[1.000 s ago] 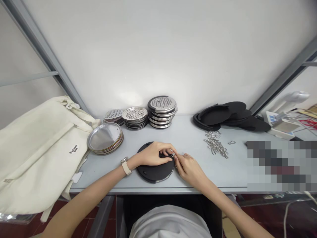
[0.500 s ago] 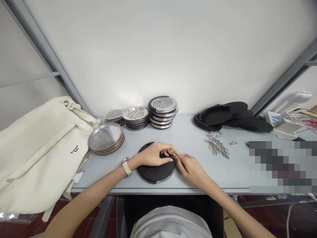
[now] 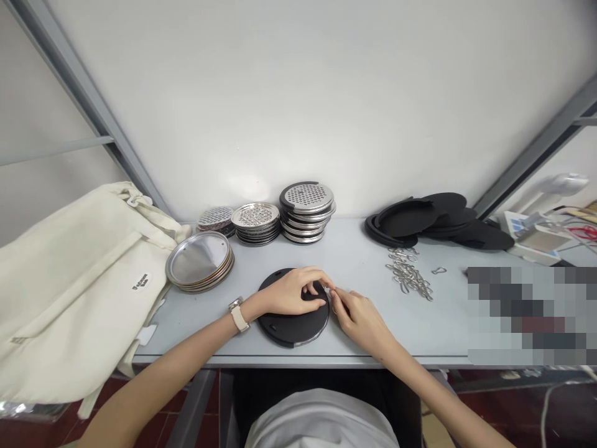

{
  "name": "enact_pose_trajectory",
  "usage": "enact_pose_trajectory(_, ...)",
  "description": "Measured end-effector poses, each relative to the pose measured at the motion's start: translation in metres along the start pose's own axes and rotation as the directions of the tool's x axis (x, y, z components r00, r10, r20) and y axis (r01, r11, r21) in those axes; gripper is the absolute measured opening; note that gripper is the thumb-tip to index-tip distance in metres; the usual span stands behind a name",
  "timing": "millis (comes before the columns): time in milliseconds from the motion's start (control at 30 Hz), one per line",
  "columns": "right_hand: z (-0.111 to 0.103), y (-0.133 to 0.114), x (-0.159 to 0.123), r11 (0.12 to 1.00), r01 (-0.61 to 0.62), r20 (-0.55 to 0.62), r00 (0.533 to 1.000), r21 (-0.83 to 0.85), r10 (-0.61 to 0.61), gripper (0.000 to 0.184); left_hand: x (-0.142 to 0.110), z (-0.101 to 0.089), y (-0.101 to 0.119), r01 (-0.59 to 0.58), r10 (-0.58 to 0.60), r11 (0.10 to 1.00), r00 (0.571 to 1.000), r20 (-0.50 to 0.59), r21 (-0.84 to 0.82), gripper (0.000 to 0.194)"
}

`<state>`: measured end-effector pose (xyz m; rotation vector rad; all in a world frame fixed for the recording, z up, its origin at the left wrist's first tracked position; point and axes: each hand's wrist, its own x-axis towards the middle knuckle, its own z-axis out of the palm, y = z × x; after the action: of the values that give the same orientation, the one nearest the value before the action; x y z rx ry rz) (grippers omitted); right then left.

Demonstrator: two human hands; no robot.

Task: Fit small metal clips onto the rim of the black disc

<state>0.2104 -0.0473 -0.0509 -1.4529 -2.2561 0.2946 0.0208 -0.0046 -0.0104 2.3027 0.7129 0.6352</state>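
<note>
A round black disc (image 3: 289, 323) lies flat on the grey table (image 3: 354, 261) in front of me. My left hand (image 3: 291, 291) rests on the disc's upper right part, fingers curled and pressing on it. My right hand (image 3: 357, 314) is at the disc's right edge, its thumb and fingers pinched on a small metal ring (image 3: 328, 290) at the rim. The two hands meet at that spot. A watch with a light strap (image 3: 237, 313) is on my left wrist.
Stacks of perforated metal discs (image 3: 306, 211) and plain metal plates (image 3: 199, 261) stand at the back left. Black discs (image 3: 433, 218) are piled at the back right, with loose metal rings (image 3: 409, 274) before them. A cream cloth bag (image 3: 74, 286) lies on the left.
Both hands stay at the disc's right edge, with only slight finger movements. The disc has barely shifted.
</note>
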Motion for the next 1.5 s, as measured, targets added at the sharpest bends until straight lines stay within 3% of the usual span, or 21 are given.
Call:
enact_pose_trajectory(200,0.001,0.002,0.0015,0.999,0.04,0.046,0.998,-0.003,-0.04,0.035,0.0007,0.0025,0.0008,-0.015,0.015,1.0,1.0,-0.006,0.001,0.033)
enact_pose_trajectory(767,0.0022,0.0001,0.0001,0.998,0.028,0.012,1.0,-0.048,-0.027,0.034,0.0012,0.001,0.0024,-0.012,0.014,0.999,0.999,0.043,-0.045,0.033)
enact_pose_trajectory(1500,0.0015,-0.0003,-0.0028,0.997,0.047,-0.007,0.999,-0.066,-0.048,0.033,0.0016,0.0022,0.0027,-0.011,0.013,0.999,1.0,0.026,-0.049,0.032)
